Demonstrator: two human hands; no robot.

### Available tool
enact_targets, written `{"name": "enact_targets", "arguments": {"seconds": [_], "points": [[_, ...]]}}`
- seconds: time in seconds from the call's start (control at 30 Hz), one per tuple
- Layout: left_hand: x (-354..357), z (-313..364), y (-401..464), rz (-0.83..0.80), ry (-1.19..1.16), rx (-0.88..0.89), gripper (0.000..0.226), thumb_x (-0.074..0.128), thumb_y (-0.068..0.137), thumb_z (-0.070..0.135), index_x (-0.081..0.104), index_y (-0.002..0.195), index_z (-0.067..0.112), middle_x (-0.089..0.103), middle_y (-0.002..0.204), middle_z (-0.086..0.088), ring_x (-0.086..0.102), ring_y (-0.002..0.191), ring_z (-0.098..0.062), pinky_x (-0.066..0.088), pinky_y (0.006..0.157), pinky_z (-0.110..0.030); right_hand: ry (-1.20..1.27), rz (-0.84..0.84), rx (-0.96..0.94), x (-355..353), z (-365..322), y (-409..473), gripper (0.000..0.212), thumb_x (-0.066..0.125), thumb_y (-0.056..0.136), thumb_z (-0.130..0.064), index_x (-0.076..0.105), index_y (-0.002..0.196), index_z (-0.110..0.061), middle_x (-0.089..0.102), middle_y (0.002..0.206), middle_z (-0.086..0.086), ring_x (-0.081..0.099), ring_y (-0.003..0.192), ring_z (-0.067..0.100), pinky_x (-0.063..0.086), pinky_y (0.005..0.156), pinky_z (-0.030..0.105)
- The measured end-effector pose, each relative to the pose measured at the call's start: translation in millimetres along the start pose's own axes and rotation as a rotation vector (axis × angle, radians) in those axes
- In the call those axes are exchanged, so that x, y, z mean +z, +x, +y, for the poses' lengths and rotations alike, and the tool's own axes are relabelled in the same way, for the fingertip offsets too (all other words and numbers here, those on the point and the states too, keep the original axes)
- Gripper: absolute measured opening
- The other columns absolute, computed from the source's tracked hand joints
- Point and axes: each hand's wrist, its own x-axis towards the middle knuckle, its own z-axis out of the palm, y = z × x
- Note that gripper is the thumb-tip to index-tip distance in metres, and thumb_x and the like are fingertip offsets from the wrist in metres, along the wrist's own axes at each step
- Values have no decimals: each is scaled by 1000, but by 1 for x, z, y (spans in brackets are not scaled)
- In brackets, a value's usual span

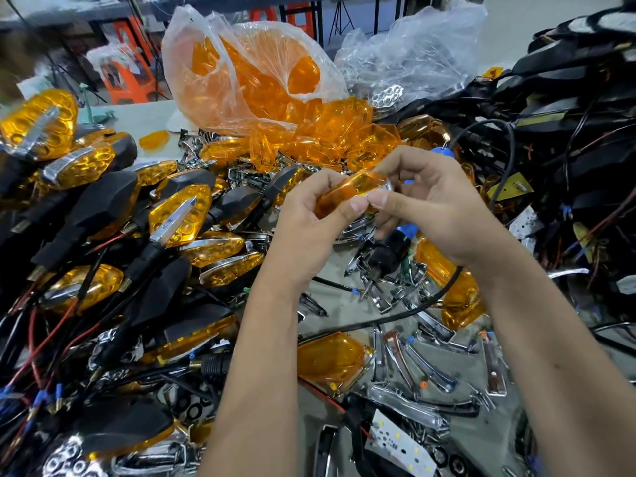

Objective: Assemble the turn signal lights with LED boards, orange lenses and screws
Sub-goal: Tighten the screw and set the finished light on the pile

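Basically the worktop [155,113] was crowded: finished lights [179,215] piled left, black housings [568,108] right, a bag of lenses [254,77] behind, leaving only a small gap at centre. Both hands met there above it, left hand [309,228] and right hand [433,208] each pinching one orange lens [347,191] between curled fingers.

Both hands [311,218] [430,204] raised, fingers pinching
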Motion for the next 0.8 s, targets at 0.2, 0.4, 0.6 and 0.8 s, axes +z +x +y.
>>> {"name": "enact_targets", "arguments": {"seconds": [0.2, 0.4, 0.6, 0.8], "points": [[25, 9, 6, 201, -342, -232, 37, 75, 92, 25, 61, 127, 23, 72, 113, -7, 73, 101, -20, 59, 88, -36, -234, 129, -65, -14, -6, 3, 27, 86, 79, -6, 66, 92, -20, 58, 89, 16, 66, 73, 30, 64, 68, 45], [40, 20, 13, 160, -563, -511, 43, 64, 99, 33, 55, 133, 8, 77, 110, -15, 74, 93, -30, 60, 74, -41, -517, -187, 70, -26, -31, 0, 29, 93, 74, -16, 76, 96, -26, 70, 95, -8, 69, 82, 18, 61, 76, 33], [49, 21, 7, 109, -512, -452, 21, 41, 107, -5, 49, 126, 1, 79, 97, -19, 78, 82, -38, 63, 66, -34, -753, 41, 209, -97, -64, -23, 12, 84, 86, -14, 77, 85, -23, 76, 74, -7, 72, 59, 8, 57, 60, 20], [80, 23, 0, -194, -243, -360, 19, 41, 105, -9, 49, 118, 2, 75, 86, -15, 74, 69, -34, 62, 63, -36, -1141, -201, 779, -116, -49, -39, 15, 86, 84, -27, 74, 89, -34, 73, 87, -11, 72, 69, 12, 60, 79, 37]]}}
